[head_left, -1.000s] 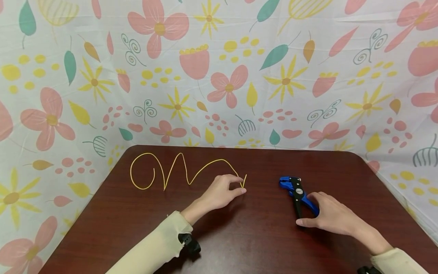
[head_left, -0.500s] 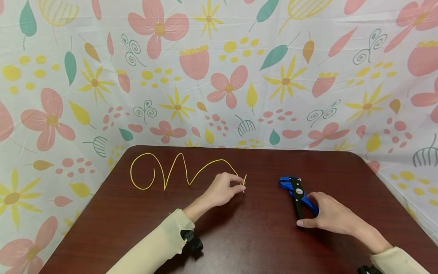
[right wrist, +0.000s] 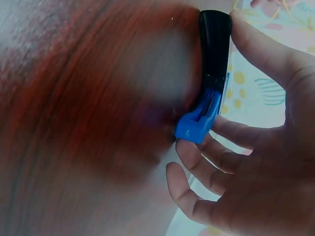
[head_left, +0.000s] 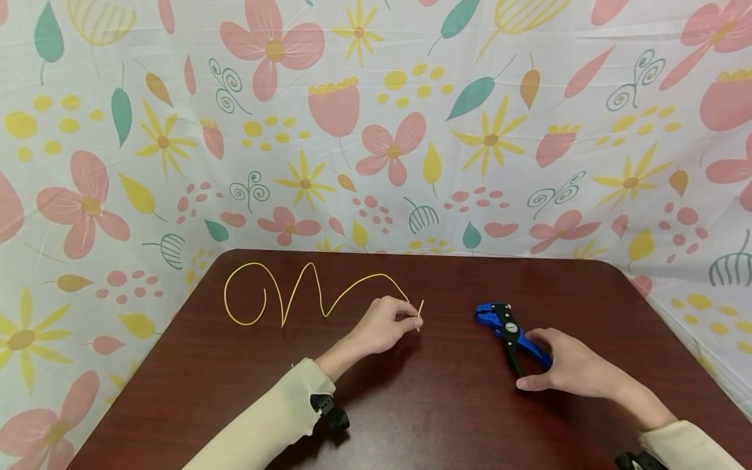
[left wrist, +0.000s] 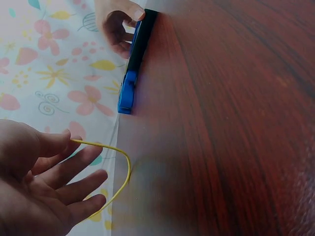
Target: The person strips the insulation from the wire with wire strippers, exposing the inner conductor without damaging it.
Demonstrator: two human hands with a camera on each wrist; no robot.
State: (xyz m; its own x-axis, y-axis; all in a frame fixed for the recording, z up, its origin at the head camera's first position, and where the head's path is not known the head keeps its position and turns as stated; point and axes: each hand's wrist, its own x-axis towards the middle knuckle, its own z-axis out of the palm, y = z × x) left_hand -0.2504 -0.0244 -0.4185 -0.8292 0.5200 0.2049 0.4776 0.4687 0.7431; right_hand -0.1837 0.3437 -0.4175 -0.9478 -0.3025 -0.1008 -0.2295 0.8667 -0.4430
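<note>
Item: yellow wire (head_left: pixel 305 290), one length, lay on the dark wooden table (head_left: pixel 446 405) toward its far left. Its long run went left to right: a closed loop at the far-left end, then a sharp peak, then a low arch dropping to the right. The right end turned up as a short free tip pointing away and slightly right, near the table's middle.

Left hand (head_left: pixel 382 323) pinched the wire just short of that tip, thumb and forefinger closed on it in the head view; in the left wrist view the remaining fingers (left wrist: pixel 74 189) lay loosely spread beside the strand.

Item: blue and black wire stripper (head_left: pixel 510 334) lay flat on the table, right of the wire's tip and well apart from it. Long axis ran near to far, blue head pointing away and a little left, handles toward the person.

Right hand (head_left: pixel 566 369) gripped the handles, thumb against the black handle, fingers (right wrist: pixel 206 162) curled round the blue one.

Surround: flowered cloth (head_left: pixel 376 124) hung behind and beside the table.
</note>
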